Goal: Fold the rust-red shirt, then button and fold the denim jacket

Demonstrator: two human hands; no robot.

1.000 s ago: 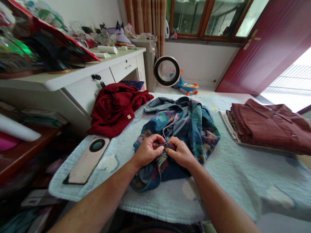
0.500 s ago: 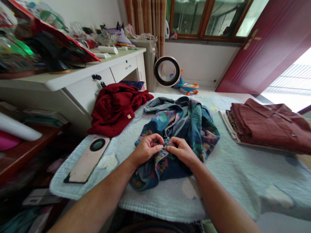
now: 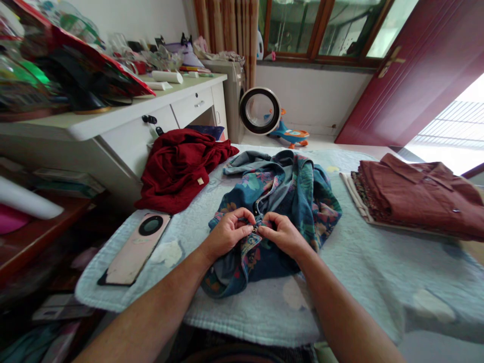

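A crumpled blue floral shirt (image 3: 287, 196) lies in the middle of a pale blue quilted cover (image 3: 363, 272). My left hand (image 3: 227, 234) and my right hand (image 3: 284, 236) meet over its front edge. Both pinch the cloth with thumb and fingers, around a small dark button (image 3: 255, 228) between the fingertips. The rest of the shirt is bunched behind my hands.
A dark red garment (image 3: 181, 169) lies heaped at the back left. A folded rust-brown shirt (image 3: 419, 194) tops a stack at the right. A phone (image 3: 134, 247) lies face down at the left. A cluttered white desk (image 3: 124, 113) stands beyond.
Both hands stay pinched at the same spot on the shirt; the fingers shifted slightly and the small button now shows between them.
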